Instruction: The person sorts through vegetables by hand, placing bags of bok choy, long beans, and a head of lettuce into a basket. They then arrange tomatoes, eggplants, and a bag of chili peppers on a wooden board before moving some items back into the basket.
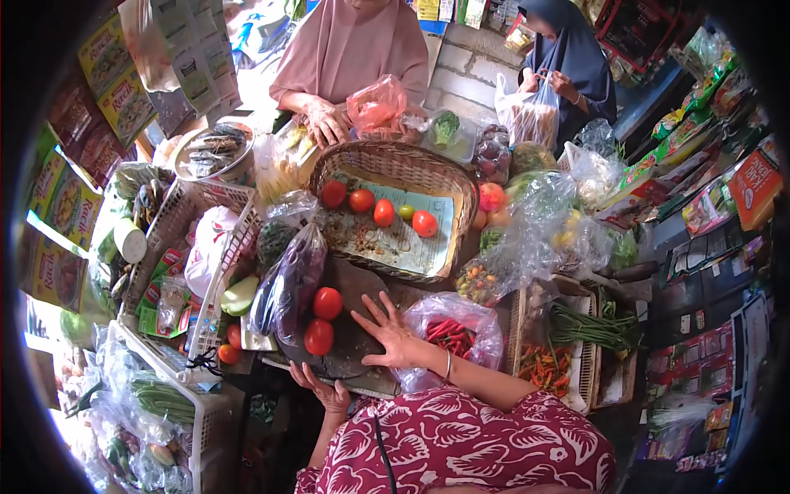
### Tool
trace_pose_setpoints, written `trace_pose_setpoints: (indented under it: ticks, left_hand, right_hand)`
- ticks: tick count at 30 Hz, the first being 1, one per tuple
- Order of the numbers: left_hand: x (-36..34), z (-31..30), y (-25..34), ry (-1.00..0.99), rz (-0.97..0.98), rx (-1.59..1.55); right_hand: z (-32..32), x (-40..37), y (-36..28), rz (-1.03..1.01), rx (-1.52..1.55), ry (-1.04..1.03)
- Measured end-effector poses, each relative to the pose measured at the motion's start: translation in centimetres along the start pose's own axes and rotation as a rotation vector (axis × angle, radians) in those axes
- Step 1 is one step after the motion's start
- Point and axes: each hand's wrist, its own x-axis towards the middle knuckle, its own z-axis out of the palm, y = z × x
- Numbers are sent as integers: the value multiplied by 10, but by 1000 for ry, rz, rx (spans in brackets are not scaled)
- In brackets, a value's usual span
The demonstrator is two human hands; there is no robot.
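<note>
Patterned red shirt (469,440) was nearest. Right hand (397,339) was wide open over dark slab (354,317), gripping nothing; left hand (327,395) was open by slab's near edge, nothing held. Two tomatoes (327,303) sat on slab. Wicker basket (395,153) held more tomatoes (361,200); plastic bag (491,328) held red chilies (450,336).

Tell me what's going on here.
Among the produce, the wearer's right hand is spread over a dark slab, the left hand open at its near edge; neither grips anything. Two tomatoes sit on the slab. Beyond the wicker basket stands one person; another person holds a plastic bag.
</note>
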Motion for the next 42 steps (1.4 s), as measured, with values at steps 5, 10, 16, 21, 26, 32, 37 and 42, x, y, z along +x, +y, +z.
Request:
trace_pose_setpoints:
  ticks: [5, 10, 16, 21, 26, 32, 37, 42]
  left_hand:
    - [-1, 1, -1, 2, -12, 0]
    - [1, 0, 1, 4, -7, 0]
    - [4, -3, 7, -4, -14, -26]
    - [1, 1, -2, 10, 2, -1]
    - [3, -3, 5, -12, -4, -3]
    - [4, -9, 8, -60, 1, 5]
    - [5, -11, 8, -101, -12, 2]
    - [8, -19, 12, -150, 6, -7]
  right_hand:
    - [2, 0, 1, 4, 1, -4]
    - [4, 0, 2, -5, 4, 12]
    - [3, -3, -1, 0, -2, 12]
    - [6, 0, 3, -19, -4, 27]
    - [7, 0, 5, -22, -14, 34]
    - [7, 0, 7, -17, -19, 33]
    - [12, 0, 10, -36, -5, 59]
    - [10, 0, 10, -13, -12, 20]
